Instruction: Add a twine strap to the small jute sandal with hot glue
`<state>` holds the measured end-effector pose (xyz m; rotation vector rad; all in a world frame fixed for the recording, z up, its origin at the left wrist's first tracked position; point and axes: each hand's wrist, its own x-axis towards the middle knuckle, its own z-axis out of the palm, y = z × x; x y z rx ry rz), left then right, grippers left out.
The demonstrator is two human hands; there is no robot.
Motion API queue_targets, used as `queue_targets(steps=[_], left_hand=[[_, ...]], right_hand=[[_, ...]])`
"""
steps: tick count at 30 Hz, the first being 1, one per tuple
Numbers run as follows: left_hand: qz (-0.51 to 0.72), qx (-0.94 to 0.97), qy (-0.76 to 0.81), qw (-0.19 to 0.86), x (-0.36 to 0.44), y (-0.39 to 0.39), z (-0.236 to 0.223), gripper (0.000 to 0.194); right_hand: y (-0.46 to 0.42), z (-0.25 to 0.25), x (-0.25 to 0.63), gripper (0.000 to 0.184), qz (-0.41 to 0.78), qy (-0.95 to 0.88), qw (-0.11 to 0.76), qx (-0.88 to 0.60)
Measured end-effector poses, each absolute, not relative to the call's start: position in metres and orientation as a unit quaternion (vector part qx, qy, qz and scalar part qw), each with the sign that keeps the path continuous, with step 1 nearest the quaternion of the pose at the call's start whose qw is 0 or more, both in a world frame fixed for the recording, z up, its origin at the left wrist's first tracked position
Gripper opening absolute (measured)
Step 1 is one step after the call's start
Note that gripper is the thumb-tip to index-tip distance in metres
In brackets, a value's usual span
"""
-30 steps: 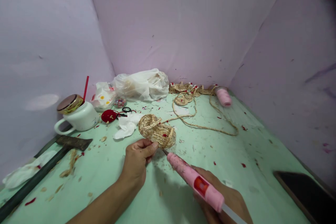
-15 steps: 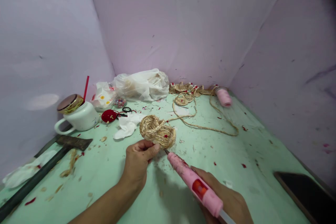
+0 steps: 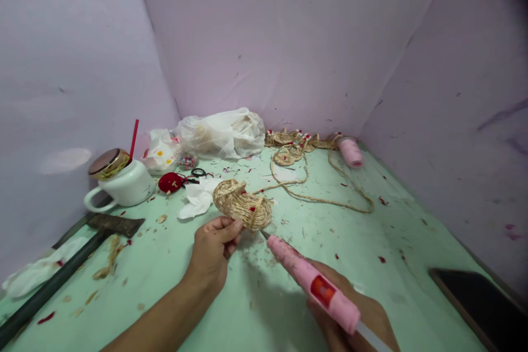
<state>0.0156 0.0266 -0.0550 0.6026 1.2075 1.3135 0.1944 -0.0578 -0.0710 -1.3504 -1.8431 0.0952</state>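
In the head view, my left hand pinches the near edge of a small woven straw slipper between thumb and fingers. The slipper is tilted and carries a red fleck on its side. My right hand is wrapped round a pink glue gun, its fingers partly hidden behind the body. A clear glue stick sticks out of the gun's back end. The nozzle lies close to the slipper's lower right edge; whether it touches, I cannot tell. A straw cord trails from the slipper across the table.
On the left are a hammer-like tool, a white mug and a red pincushion-like object. A plastic bag, several straw pieces and a pink thread spool line the back. A dark phone-like slab lies at right.
The slipper has turned and tilted in my left hand, showing more of its side, and has shifted slightly left. The glue gun's nozzle has moved slightly right along the edge.
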Motion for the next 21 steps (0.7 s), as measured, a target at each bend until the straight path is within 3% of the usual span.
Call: queue_targets(steps=[21], left_hand=[[0.551,0.286,0.519,0.588,0.014,0.024,-0.055,0.025]], right_hand=[[-0.059,-0.068,0.200,0.030,0.155,-0.685,0.426,-0.571]])
